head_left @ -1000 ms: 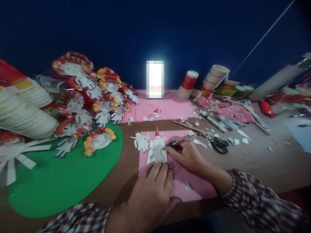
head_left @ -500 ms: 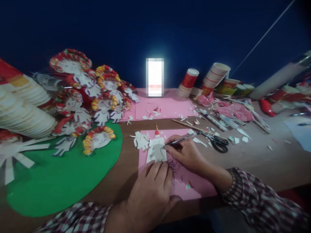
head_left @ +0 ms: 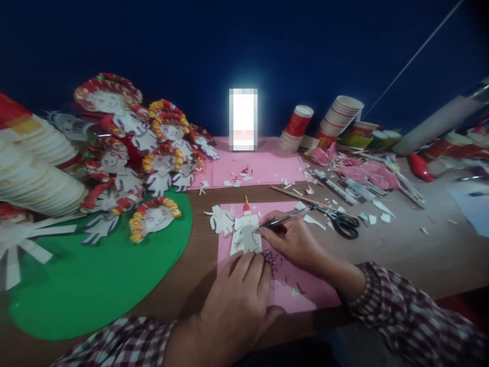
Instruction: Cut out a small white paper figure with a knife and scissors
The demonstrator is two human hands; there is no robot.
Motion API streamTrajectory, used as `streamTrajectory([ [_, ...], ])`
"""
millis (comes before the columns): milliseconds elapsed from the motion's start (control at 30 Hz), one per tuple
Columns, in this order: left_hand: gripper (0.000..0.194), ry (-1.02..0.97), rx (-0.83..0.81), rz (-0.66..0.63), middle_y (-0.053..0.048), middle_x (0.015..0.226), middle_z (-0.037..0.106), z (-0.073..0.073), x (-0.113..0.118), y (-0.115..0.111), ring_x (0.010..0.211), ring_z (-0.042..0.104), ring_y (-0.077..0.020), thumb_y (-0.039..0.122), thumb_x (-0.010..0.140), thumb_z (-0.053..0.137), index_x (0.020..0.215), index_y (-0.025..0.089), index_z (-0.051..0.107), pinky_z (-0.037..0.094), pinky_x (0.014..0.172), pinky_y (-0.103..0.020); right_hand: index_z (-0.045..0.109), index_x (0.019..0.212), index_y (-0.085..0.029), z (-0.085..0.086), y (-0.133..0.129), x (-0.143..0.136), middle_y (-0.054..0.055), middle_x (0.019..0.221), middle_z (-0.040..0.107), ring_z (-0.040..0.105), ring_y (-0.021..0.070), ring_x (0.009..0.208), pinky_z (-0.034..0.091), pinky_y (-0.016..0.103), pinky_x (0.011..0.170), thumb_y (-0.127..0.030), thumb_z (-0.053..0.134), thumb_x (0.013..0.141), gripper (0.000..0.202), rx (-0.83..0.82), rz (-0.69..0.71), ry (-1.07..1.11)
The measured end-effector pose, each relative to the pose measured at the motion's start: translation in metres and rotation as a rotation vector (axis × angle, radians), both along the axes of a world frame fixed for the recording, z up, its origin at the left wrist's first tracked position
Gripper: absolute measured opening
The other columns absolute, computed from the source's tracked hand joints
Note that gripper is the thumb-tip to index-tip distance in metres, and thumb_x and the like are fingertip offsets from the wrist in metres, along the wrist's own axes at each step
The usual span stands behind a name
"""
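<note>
My right hand (head_left: 293, 235) is closed around a dark pen (head_left: 292, 218), its tip at the right side of a small white piece of paper (head_left: 237, 235). Dark outline marks and a greyish figure shape show on that paper. My left hand (head_left: 240, 295) lies flat over the lower edge of the paper, fingers extended and holding nothing. Both rest above a pink sheet (head_left: 305, 295) with black scribbles. A white paper cutout figure (head_left: 221, 220) lies at the sheet's left edge, and a small red-and-white scrap (head_left: 247, 208) sits just above the paper.
Black-handled scissors (head_left: 344, 224) and a thin stick (head_left: 294, 193) lie beyond my right hand. Paper dolls (head_left: 156, 216) stand or lie around a green board (head_left: 103, 285) at left. Paper cups (head_left: 298, 125), markers (head_left: 336, 187) and scraps spread across the back. A bright blurred screen (head_left: 243, 120) stands behind.
The view has shifted very slightly. Both hands, the pen and the paper stay in nearly the same places.
</note>
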State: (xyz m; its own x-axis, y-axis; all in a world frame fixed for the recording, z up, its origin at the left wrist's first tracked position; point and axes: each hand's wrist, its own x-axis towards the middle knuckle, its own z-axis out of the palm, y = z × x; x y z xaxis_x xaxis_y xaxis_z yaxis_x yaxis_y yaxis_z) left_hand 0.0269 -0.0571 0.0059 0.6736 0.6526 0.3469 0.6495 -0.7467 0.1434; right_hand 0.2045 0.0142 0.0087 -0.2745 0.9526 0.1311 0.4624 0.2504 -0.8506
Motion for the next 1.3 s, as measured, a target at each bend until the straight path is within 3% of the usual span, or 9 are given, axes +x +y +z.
streamTrajectory([
  [1300, 0.061, 0.042, -0.044, -0.003, -0.015, 0.115, 0.066, 0.0004, -0.0006, 0.0003, 0.107, 0.056, -0.0298, 0.056, 0.079, 0.063, 0.115, 0.007, 0.063, 0.042, 0.097, -0.043, 0.063, 0.085, -0.016, 0.0016, -0.001, 0.0023, 0.003, 0.078, 0.066, 0.06, 0.0142, 0.07, 0.049, 0.025, 0.066, -0.021, 0.058, 0.085, 0.008, -0.009, 0.022, -0.037],
])
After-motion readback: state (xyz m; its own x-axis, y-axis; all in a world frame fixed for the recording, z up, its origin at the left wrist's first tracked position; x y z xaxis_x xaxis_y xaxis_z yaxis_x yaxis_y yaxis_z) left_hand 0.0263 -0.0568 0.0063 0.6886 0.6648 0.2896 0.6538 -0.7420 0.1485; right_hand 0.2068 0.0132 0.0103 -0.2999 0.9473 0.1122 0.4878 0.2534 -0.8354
